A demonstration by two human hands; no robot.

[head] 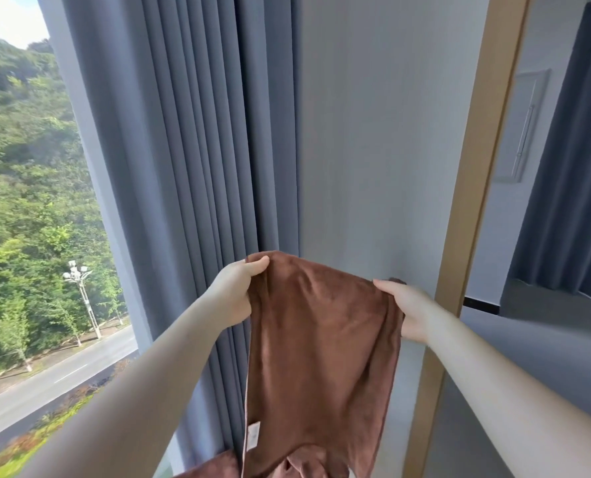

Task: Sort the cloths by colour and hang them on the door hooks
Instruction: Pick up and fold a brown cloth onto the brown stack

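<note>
Both hands are up and gripping one brown cloth (325,339) by its top edge. Left hand (235,291): thumb over the top left corner, fingers curled behind the fabric, pinching it. Right hand (407,308): thumb along the top right edge, fingers wrapped behind, with a dark tuft of the corner poking out past the fingertips. The cloth is stretched between the two grips, sags a little in the middle and hangs straight down below the fingers. A small white label (253,434) sits low on its left hem. More brown fabric bunches below that; same piece or another, cannot tell. Directly behind the fingers is a flat grey panel (373,132), matte and bare; door or wall, cannot tell. Just beyond the left fingers is a grey-blue pleated curtain (183,167), drawn to the side. Further left is a window (90,188), with trees, a road (63,374) and a street lamp (80,288) outside. Beyond the right fingers runs a light wood frame (476,167), upright. Past it are a second room, another blue curtain (569,167) and a grey floor (545,357).
</note>
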